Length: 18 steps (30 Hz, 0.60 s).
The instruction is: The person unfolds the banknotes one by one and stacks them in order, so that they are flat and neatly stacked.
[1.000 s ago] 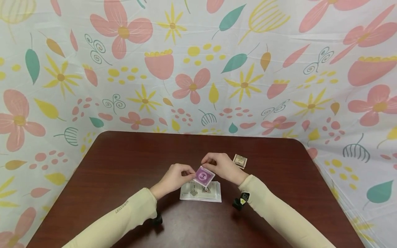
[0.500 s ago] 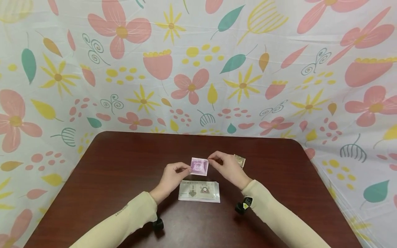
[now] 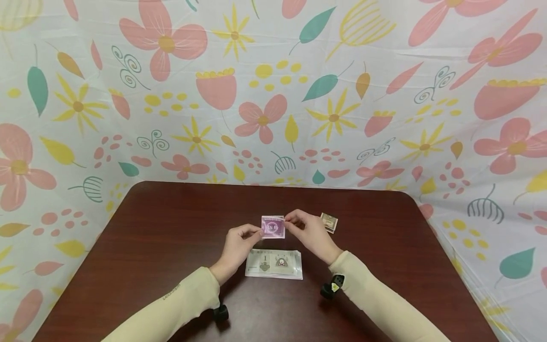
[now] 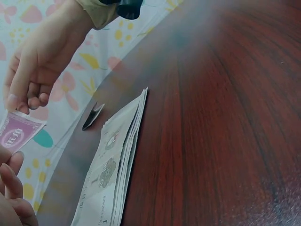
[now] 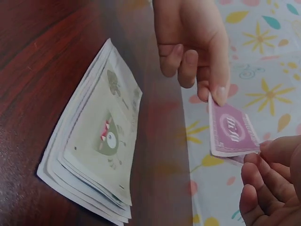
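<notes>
Between my two hands a small purple play banknote (image 3: 272, 228) is held up with its printed face showing. My left hand (image 3: 238, 244) pinches its left edge between thumb and finger. The right hand (image 3: 314, 235) pinches it near the upper right corner. In the right wrist view a second layer shows under the purple banknote (image 5: 231, 129); I cannot tell whether it is a fold or another note. Just below the hands, a stack of pale green play banknotes (image 3: 274, 263) lies on the table, a cartoon figure printed on its top note.
The dark red-brown table (image 3: 179, 209) has rounded far corners. Small brownish notes (image 3: 329, 222) lie on it just beyond my right hand. A flower-patterned cloth (image 3: 265, 156) hangs behind the table and along its sides.
Both hands have raised the purple banknote away from above the green stack, further from me, and turned it from tilted to nearly level. The stack's top note is now uncovered.
</notes>
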Each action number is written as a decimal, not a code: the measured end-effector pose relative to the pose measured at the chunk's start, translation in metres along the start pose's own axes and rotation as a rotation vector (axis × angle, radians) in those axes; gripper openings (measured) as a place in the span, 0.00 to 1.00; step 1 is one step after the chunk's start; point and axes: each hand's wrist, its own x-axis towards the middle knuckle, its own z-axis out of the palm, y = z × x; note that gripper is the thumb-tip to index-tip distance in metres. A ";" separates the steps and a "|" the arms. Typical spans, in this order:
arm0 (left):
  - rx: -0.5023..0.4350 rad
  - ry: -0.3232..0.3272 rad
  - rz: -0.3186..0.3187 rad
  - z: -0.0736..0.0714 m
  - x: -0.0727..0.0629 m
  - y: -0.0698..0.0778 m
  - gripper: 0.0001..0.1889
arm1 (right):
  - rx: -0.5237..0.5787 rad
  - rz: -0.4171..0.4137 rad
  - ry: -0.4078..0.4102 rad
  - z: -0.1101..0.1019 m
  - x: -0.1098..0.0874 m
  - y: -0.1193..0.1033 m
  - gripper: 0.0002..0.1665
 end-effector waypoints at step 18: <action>-0.021 -0.011 0.008 -0.004 0.001 -0.007 0.04 | 0.010 0.014 0.036 0.009 0.003 0.000 0.04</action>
